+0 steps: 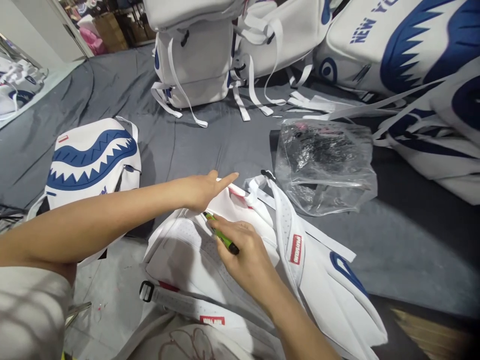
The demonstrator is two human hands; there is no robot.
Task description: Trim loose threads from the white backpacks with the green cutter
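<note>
A white backpack (247, 220) with red lining lies in front of me, its padded straps facing up. My left hand (202, 192) grips the fabric near the top, one finger stretched to the right and the others mostly hidden behind the hand. In my right hand (243, 250) is a slim green tool with black ends (225, 237), its tip close to the fabric just below my left hand. A shoulder strap (285, 225) with a red label curves to the right of my hands. The other strap (187, 302), with a black buckle, runs across the near side.
A smaller white bag with a blue shark mouth (93, 160) lies at left. A clear plastic bag with dark contents (326, 165) sits right of centre. Several white backpacks (195, 65) stand along the back of the grey-covered table (112, 95), their straps hanging toward me.
</note>
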